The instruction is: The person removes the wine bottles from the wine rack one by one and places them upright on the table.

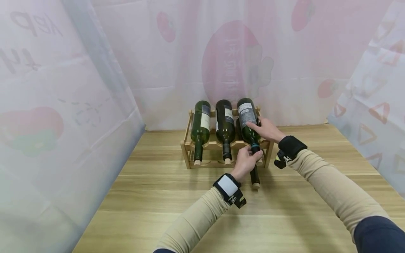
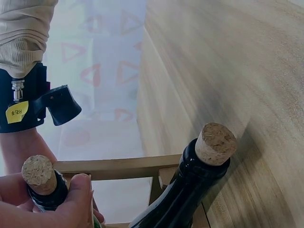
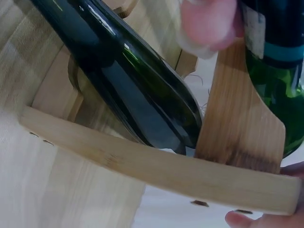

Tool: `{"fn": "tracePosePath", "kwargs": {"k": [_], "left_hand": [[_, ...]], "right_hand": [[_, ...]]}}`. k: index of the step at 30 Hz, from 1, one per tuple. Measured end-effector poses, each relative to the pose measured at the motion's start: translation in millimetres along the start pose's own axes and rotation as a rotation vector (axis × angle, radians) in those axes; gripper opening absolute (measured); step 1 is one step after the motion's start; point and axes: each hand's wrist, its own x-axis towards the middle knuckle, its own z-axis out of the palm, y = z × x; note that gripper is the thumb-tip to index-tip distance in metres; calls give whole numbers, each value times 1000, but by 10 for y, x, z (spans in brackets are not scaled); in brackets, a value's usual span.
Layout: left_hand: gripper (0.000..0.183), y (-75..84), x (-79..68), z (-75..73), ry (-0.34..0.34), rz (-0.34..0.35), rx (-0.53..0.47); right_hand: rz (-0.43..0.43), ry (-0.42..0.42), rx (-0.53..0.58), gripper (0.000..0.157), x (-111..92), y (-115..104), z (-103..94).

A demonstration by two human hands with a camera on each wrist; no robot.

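Note:
Three dark green wine bottles lie side by side, necks toward me, on the top tier of a wooden wine rack point(image 1: 186, 154). My left hand point(image 1: 245, 163) grips the neck of the rightmost wine bottle point(image 1: 248, 112); its cork point(image 2: 39, 173) pokes out past the thumb in the left wrist view. My right hand point(image 1: 267, 129) holds that same bottle at its right side, thumb across the lower label, other fingers partly hidden behind the bottle and rack side. Below, another bottle point(image 3: 128, 80) lies in the lower tier, its corked neck point(image 1: 254, 175) sticking out forward.
The left bottle point(image 1: 200, 123) and middle bottle point(image 1: 225, 121) rest in neighbouring slots, corks facing me. The rack stands near the back of the wood-grain table point(image 1: 152, 196). Printed pale curtains point(image 1: 158, 70) enclose the back and both sides.

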Motion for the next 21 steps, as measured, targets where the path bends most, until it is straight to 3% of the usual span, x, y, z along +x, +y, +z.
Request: {"fn": "tracePosePath", "kwargs": {"k": [8,21], "left_hand": [[29,-2,3,17,-8,30,-63],[26,53,0,38,7,37,-64]], "right_hand": [[18,24,26,62,1,-2,5],[2,33,122,68,-10,16,-22]]}}
